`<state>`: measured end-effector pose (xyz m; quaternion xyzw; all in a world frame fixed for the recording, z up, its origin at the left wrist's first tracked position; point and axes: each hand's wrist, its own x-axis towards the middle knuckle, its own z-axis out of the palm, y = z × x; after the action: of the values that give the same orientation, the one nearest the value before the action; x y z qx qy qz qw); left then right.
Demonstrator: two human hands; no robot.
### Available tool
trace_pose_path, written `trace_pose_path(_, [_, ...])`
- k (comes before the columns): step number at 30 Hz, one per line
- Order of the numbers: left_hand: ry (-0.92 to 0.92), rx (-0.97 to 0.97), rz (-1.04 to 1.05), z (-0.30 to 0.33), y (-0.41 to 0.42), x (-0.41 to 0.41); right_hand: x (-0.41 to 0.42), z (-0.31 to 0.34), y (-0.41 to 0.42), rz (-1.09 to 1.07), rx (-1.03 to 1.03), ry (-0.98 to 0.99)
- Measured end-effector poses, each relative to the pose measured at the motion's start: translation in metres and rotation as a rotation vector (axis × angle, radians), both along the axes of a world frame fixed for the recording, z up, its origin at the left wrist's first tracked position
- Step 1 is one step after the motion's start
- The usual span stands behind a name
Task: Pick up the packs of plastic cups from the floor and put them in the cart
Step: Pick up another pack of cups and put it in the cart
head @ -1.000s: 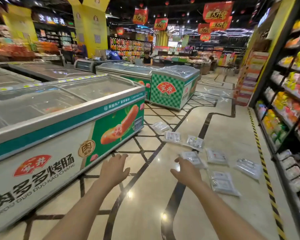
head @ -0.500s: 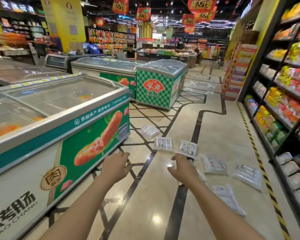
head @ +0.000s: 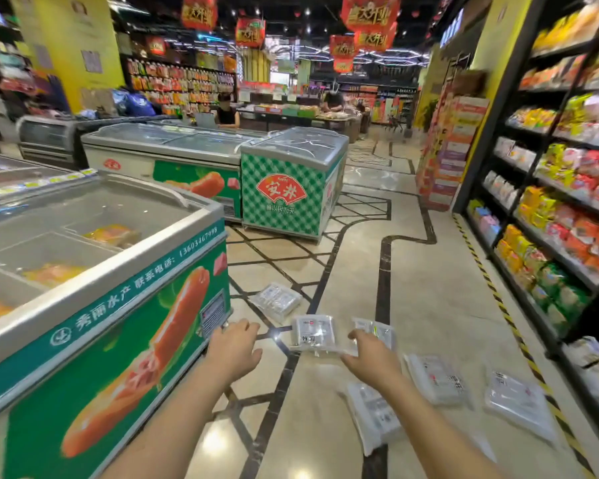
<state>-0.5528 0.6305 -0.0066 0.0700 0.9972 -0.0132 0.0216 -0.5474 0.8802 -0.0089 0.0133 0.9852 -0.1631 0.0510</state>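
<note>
On the shop's tiled floor (head: 429, 288), packs of plastic cups (head: 313, 332) lie scattered just beyond the empty, loosely spread left hand (head: 234, 350) and right hand (head: 372, 359).

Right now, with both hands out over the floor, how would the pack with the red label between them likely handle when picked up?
The pack with the red label looks like clear film over stacked cups, so it is probably light for its bulk. The glossy wrap may be slippery and crinkle under the right hand. It lies flat, so rolling seems unlikely.
</note>
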Motion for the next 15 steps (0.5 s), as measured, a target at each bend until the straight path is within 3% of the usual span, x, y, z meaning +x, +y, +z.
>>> trace_pose_path(7, [-0.080, -0.005, -0.009, -0.047, -0.018, -0.144, -0.145, -0.041, -0.016, 0.000, -0.002, -0.098])
trace_pose_path(15, [-0.084, 0.006, -0.002, -0.052, -0.023, -0.376, -0.367, -0.057, -0.008, -0.059, -0.098, -0.083])
